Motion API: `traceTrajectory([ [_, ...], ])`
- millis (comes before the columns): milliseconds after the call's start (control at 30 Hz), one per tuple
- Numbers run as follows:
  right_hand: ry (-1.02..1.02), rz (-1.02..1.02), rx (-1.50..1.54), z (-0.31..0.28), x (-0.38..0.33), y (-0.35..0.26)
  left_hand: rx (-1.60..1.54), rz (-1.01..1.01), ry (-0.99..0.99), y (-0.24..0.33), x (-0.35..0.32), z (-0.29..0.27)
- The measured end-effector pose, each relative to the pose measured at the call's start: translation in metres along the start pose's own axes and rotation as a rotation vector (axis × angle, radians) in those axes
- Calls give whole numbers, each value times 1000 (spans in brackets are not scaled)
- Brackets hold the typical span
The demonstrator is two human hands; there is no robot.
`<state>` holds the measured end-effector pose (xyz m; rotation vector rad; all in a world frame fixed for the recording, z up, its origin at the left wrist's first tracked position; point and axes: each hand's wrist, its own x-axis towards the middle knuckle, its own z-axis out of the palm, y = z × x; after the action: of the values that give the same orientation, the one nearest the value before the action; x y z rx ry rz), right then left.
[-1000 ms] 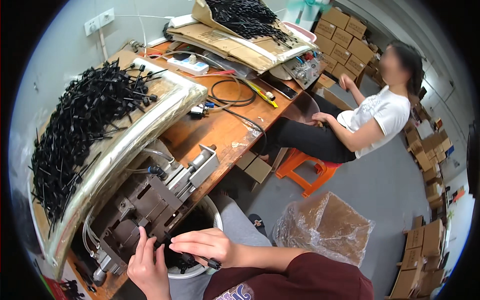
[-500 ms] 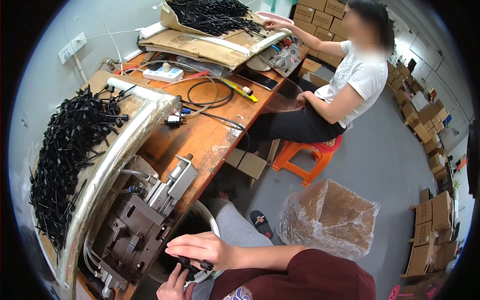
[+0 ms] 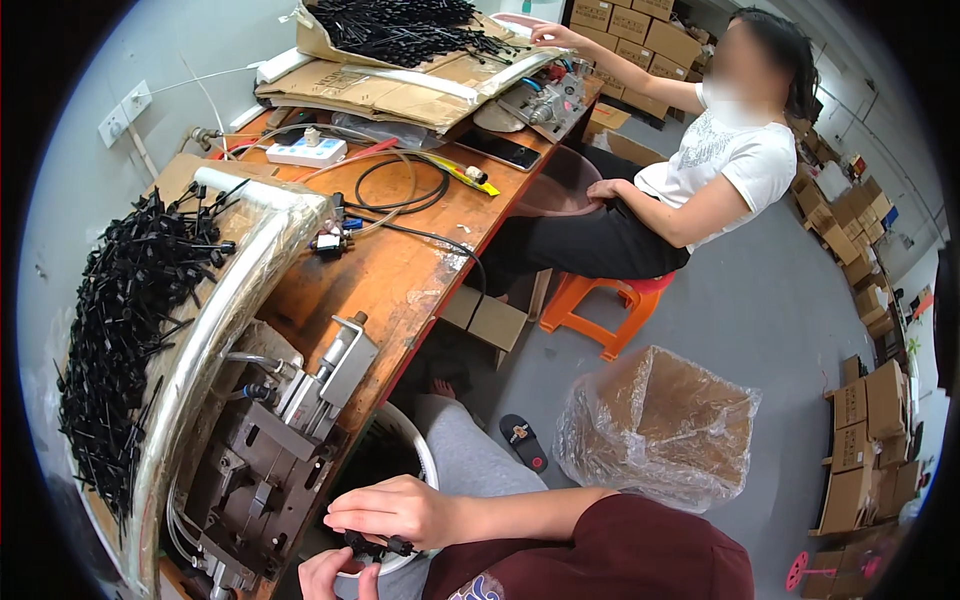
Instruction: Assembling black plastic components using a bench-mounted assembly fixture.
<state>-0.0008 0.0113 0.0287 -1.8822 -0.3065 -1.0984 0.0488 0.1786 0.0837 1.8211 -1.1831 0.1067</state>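
Note:
Low in the view, my right hand (image 3: 400, 512) is closed, its fingers curled over small black plastic parts (image 3: 372, 545) with knobby ends. My left hand (image 3: 335, 576), just below, has its thumb and fingers at the lower side of the same parts. How many pieces there are cannot be made out. Both hands are over a white round basket (image 3: 428, 462) beside the table edge. To their left, a metal fixture (image 3: 262, 490) with a pneumatic cylinder (image 3: 335, 370) is mounted on the wooden table (image 3: 385, 300).
A heap of black stemmed parts (image 3: 140, 310) lies behind a plastic-wrapped rim (image 3: 215, 330). Beyond are hoses, a power strip (image 3: 307, 150) and another black pile (image 3: 400, 30). A co-worker (image 3: 700, 170) sits on an orange stool (image 3: 610, 310). A plastic-lined carton (image 3: 660, 425) stands on the floor.
My hands have shifted slightly left and down with the black parts, and more of the white basket shows. The view has turned a little. The co-worker's head has shifted right.

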Motion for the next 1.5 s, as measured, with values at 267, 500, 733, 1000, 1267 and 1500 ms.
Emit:
traceTrajectory([
  [267, 2, 6, -6, 5, -7, 1, -18, -98, 60, -1, -11, 12],
  [500, 2, -80, -106, 7, -9, -1, -136, -261, 98, -1, -16, 11],
  [733, -16, -181, -231, 7, -9, -5, -156, -317, 117, 12, -11, 11],
  [1000, -121, -16, -103, 3, 8, -25, -149, -230, 104, 11, -10, -11],
  [1267, -100, 203, 1, 24, 5, -34, -103, -175, 187, 5, -27, -22],
  [1500, -23, 499, 83, 26, 11, -34, 308, -165, 181, -29, -13, -31],
])
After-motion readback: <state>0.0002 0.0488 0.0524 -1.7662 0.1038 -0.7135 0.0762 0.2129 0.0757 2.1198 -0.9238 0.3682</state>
